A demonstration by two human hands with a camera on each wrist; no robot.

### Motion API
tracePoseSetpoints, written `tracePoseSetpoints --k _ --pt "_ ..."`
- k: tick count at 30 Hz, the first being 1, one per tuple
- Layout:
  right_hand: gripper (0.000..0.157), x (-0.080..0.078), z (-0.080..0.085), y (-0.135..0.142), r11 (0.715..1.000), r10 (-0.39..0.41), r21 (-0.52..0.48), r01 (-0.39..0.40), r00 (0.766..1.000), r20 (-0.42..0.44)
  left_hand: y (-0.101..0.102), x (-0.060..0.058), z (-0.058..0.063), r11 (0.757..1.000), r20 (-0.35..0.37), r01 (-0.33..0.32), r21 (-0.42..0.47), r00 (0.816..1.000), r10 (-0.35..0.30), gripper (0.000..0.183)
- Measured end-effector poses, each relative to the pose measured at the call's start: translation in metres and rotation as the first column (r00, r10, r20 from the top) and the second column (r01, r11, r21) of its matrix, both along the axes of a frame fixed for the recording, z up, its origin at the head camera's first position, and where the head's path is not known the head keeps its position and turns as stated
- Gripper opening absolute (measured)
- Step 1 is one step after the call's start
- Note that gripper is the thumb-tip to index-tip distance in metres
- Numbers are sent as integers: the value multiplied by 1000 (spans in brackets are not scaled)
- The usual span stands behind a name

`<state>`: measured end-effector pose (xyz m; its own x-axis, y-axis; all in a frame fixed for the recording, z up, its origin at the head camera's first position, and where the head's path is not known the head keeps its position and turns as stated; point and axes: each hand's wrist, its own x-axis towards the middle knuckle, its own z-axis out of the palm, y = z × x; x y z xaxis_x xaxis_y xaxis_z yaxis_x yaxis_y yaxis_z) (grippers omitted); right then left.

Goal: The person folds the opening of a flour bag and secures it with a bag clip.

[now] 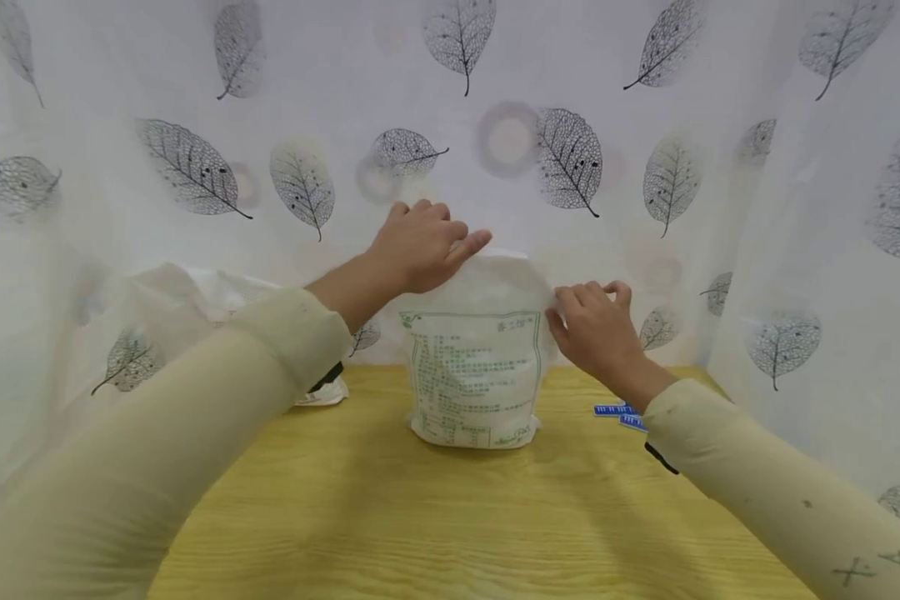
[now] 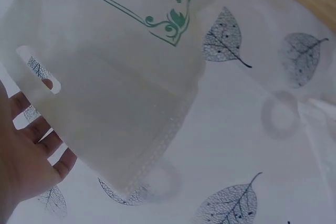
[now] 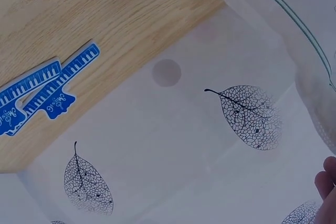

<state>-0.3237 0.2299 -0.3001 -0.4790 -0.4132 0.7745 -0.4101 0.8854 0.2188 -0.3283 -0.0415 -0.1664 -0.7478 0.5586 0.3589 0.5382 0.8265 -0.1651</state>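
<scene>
A white bag (image 1: 480, 375) with green print stands upright on the table, its lower part filled out. Its top has a cut-out handle slot, seen in the left wrist view. My left hand (image 1: 427, 248) is at the bag's upper left, thumb stretched sideways by the top edge. In the left wrist view the left hand's fingers (image 2: 38, 128) reach behind the bag's top edge. Their tips are mostly hidden, one showing through the slot. My right hand (image 1: 596, 329) pinches the bag's upper right edge between thumb and finger; only its fingertips (image 3: 326, 182) show in the right wrist view.
Blue clips (image 3: 68, 85) with a piano-key pattern lie on the wooden table (image 1: 457, 525), right of the bag. A white item (image 1: 328, 393) sits partly behind my left sleeve, near something black. A leaf-patterned curtain (image 1: 510, 67) hangs behind the table.
</scene>
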Motion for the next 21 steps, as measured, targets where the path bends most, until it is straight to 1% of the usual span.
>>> tracePoseSetpoints --k 2,4,8,11,15,18,21 --pt "23 -1 -2 -2 1000 23 10 -22 999 -46 9 -1 0 1000 40 14 11 999 -14 66" --pt "22 -1 -3 -3 999 43 13 -42 996 -73 15 -2 1 1000 62 20 24 998 -22 67" --pt "20 0 -5 -5 998 55 37 -52 994 -92 23 -4 -1 1000 90 5 5 996 -5 65" --pt "22 2 -6 -5 997 60 61 -56 996 -65 26 -6 -5 999 113 13 -44 994 -8 62" --pt "32 4 -10 -3 994 75 76 -77 997 19 24 -8 -11 991 124 57 -120 991 -42 60" --pt "36 4 -12 -4 993 103 60 -107 992 67 21 -9 -15 983 93 82 -164 993 -67 54" --pt "33 4 -11 -7 992 120 16 -122 989 83 19 -10 -18 980 50 106 -169 994 -99 46"
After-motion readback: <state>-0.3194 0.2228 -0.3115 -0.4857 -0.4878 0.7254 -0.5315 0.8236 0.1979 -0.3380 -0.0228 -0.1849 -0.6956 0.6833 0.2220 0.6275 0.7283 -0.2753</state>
